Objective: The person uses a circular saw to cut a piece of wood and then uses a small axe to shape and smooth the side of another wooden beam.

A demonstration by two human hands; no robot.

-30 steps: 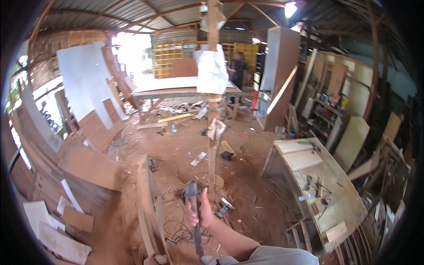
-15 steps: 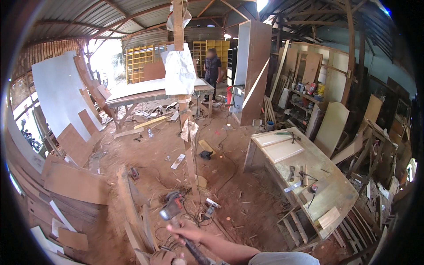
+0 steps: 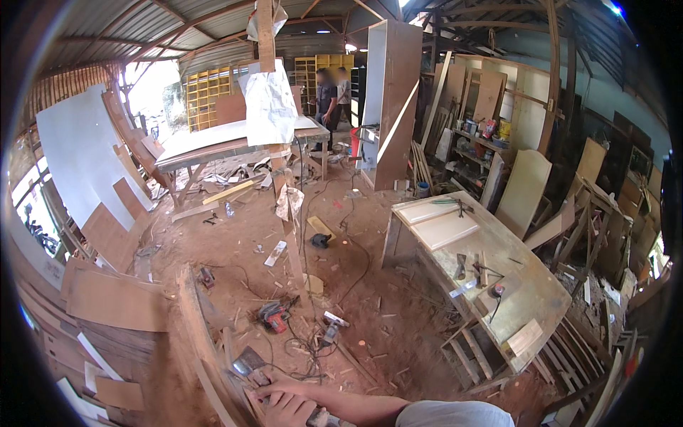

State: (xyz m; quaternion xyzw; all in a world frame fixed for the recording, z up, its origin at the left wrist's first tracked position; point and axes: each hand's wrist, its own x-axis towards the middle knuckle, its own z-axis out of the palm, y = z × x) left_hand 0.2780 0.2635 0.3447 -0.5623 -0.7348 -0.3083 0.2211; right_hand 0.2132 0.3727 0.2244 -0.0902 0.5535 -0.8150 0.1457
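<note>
Low in the view, my right hand (image 3: 279, 387) reaches in from the right with its fingers closed around the upper handle of a hand tool. The tool has a broad, shiny metal head (image 3: 247, 361), tilted up and left; its exact kind is unclear. Just below, my left hand (image 3: 290, 411) shows bent fingers closed at the lower handle, partly hidden at the picture's edge. A long upright wooden plank (image 3: 191, 320) stands close to the left of the tool head. Beyond the hands, a red and black power saw (image 3: 275, 317) lies on the dirt floor.
A corded power tool (image 3: 331, 333) and tangled cables lie past my hands. To the right is a worktable (image 3: 533, 299) with panels and hand tools. A wooden post (image 3: 295, 263) rises in the middle. Two people (image 3: 327, 103) stand near the far table (image 3: 213, 155). Boards lean at left.
The tool head has swung down and left, uncovering the power saw. My hands have come closer together on the handle. A second person shows at the back, and the view has shifted slightly.
</note>
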